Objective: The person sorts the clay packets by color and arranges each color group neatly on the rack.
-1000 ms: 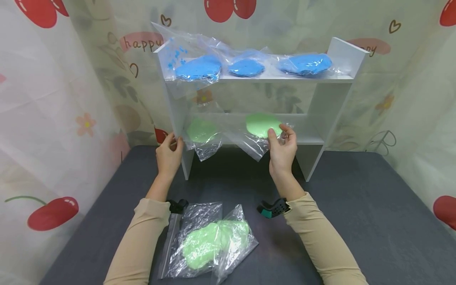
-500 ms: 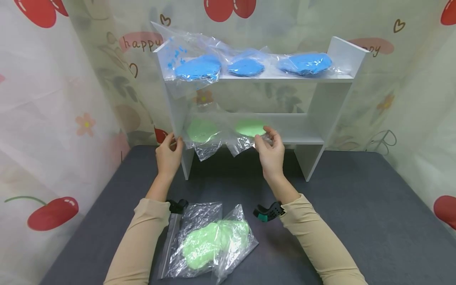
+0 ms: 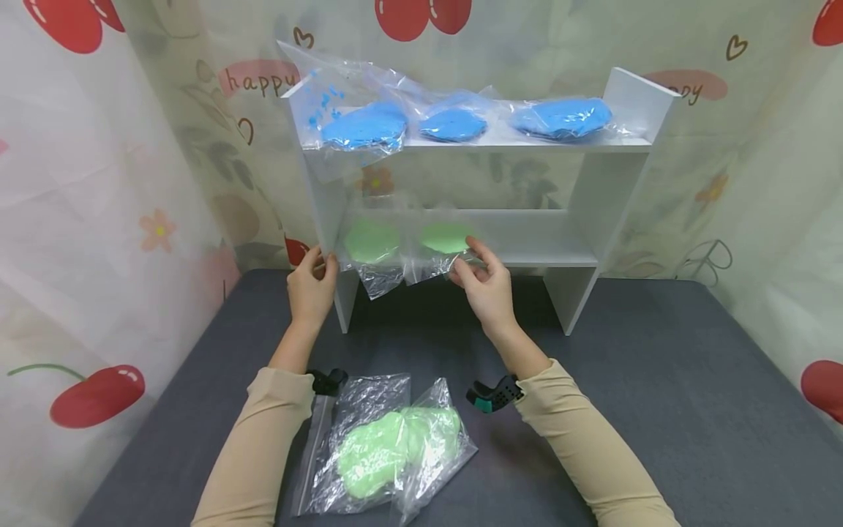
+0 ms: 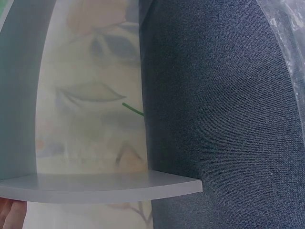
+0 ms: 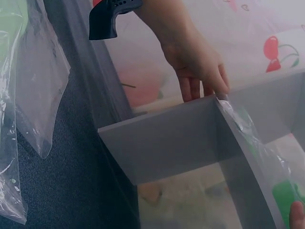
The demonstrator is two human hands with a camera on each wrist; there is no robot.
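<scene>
My left hand [image 3: 312,285] grips the left side panel of a white shelf unit [image 3: 533,238]; in the right wrist view, its thumb lies at the panel's front edge and the fingers behind. On the middle shelf, a clear plastic bag with a flat green lump [image 3: 443,238] is pinched by my right hand [image 3: 487,289] at its right front edge. Just left of it lies another bagged green lump [image 3: 373,243], its plastic corner hanging over the shelf edge. In the right wrist view only a right fingertip [image 5: 297,215] shows, beside the green.
Three bagged blue lumps, such as the right one [image 3: 562,118], lie along the top shelf. On the dark table [image 3: 658,380], two overlapping bags with green lumps [image 3: 374,452] lie between my forearms. Printed curtains [image 3: 757,168] surround the table.
My right hand has moved left with the bagged green lump and lowered it onto the middle shelf, closer to the other green bag. My left hand has stayed at the side panel.
</scene>
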